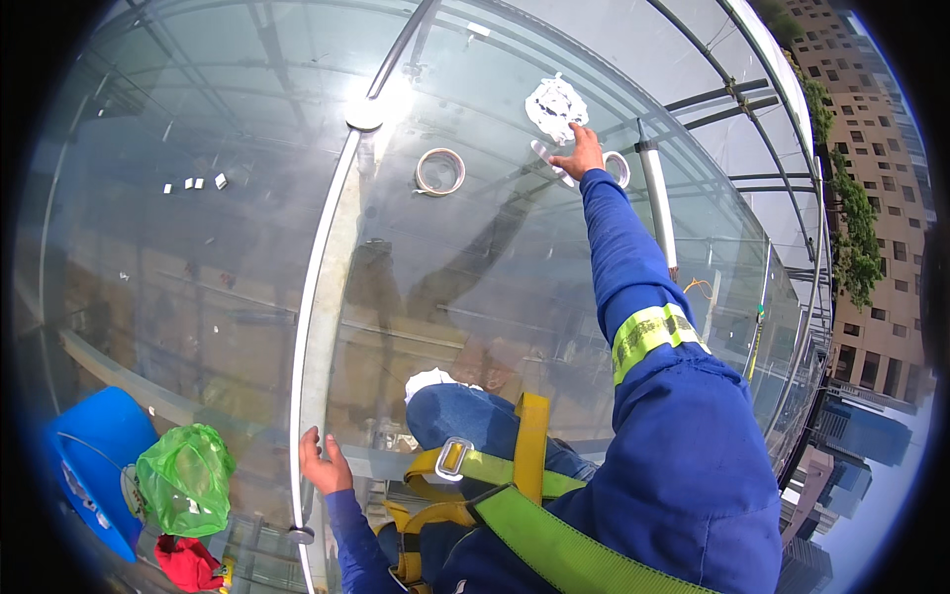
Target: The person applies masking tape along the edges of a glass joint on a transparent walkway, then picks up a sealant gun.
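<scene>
My right arm in a blue sleeve stretches far forward over the glass. Its hand [584, 154] is open, thumb and fingers apart, just over a small pale flat strip-like tool [541, 151]; whether the thumb touches it I cannot tell. Right beyond the fingertips lies a crumpled white rag or paper [555, 105]. A roll of tape [617, 168] sits to the right of this hand, partly hidden by it. My left hand [325, 463], low in the view, is open with fingers spread beside the long white strip [309, 327] on the glass, holding nothing.
Another tape roll [439, 172] lies left of my right hand. A silver sealant gun or tube [656, 213] is on the right. At lower left are a tipped blue bucket [109, 465], a green plastic bag [186, 475] and a red cloth [186, 564]. Small white blocks [200, 183] lie far left.
</scene>
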`<state>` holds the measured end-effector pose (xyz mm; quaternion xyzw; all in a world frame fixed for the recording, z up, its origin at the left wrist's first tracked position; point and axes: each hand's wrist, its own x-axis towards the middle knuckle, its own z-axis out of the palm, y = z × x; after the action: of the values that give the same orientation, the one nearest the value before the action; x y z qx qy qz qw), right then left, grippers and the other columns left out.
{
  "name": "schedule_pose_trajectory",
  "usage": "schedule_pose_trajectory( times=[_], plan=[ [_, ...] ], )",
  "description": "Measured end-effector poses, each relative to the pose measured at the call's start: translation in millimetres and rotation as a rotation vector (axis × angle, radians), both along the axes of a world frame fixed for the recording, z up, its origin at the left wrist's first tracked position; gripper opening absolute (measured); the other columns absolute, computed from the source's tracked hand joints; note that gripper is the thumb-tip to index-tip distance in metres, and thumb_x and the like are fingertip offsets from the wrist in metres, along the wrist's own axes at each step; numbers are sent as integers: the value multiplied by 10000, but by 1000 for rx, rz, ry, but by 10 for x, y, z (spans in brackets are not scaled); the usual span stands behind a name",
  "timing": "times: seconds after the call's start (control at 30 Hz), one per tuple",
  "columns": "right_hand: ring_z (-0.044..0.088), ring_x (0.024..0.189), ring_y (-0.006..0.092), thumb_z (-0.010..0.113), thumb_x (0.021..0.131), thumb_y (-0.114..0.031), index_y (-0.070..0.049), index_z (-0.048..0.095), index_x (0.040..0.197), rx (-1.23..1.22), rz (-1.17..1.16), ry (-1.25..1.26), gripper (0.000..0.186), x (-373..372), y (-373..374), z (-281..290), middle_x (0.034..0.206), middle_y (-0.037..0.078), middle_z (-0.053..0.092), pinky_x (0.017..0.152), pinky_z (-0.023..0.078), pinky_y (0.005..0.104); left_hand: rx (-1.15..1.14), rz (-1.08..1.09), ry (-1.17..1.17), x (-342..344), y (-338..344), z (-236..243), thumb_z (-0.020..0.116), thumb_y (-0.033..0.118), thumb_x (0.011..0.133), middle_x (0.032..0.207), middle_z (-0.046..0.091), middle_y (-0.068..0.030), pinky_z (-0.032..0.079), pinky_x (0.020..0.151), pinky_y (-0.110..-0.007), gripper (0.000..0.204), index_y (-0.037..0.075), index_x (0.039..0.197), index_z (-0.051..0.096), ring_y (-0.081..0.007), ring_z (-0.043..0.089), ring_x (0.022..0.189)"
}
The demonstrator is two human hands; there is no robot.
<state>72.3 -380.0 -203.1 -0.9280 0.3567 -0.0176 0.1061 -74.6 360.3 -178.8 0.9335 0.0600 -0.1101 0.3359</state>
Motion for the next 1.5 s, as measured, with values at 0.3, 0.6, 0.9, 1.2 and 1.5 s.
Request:
schedule_pose_trajectory(
  times=[0.3, 0.6, 0.9, 1.2, 1.5],
  plan=[
    [542, 1318, 336, 954, 618, -299, -95, 374, 1541, 57, 98, 156, 1110, 238, -329, -51, 1429, 178, 555, 1103, 461, 412, -292, -790, -278, 2170, -3658, -280, 710, 98, 894, 1544, 460, -93, 433, 1081, -496, 487, 95, 1367, 599, -340, 489, 1360],
    [614, 1144, 388, 864, 763, -184, -155, 368, 1534, 128, 147, 43, 917, -826, 594, -76, 1196, 176, 663, 975, 503, 475, 316, -873, 10, 1737, -3445, -274, 767, 240, 870, 1422, 513, -63, 408, 1060, -523, 590, 179, 1422, 568, -305, 451, 1362],
    [599, 1136, 363, 847, 780, -319, -138, 481, 1458, 463, 426, 30, 792, -2215, 2314, 2, 1164, 149, 657, 984, 458, 488, 136, -683, 87, 411, -1495, -288, 778, 313, 848, 1288, 638, -121, 414, 1063, -500, 463, 98, 1251, 699, -363, 518, 1280],
    [434, 1404, 402, 782, 850, -383, -152, 208, 1604, -90, -115, 47, 975, -1437, -344, -128, 1580, 216, 335, 1138, 391, 528, -3, -2, 114, -713, -227, 28, 704, 260, 946, 1339, 647, -203, 442, 1089, -427, 445, 49, 1333, 641, -369, 600, 1254],
    [682, 1087, 399, 738, 798, -129, -104, 281, 1547, 118, 30, 145, 878, -2250, 711, -270, 1098, 189, 731, 974, 517, 467, 495, 497, 231, -3095, 1064, 1509, 873, 381, 761, 1549, 382, -271, 422, 1116, -458, 959, 144, 1555, 392, -417, 485, 1359]
  ],
)
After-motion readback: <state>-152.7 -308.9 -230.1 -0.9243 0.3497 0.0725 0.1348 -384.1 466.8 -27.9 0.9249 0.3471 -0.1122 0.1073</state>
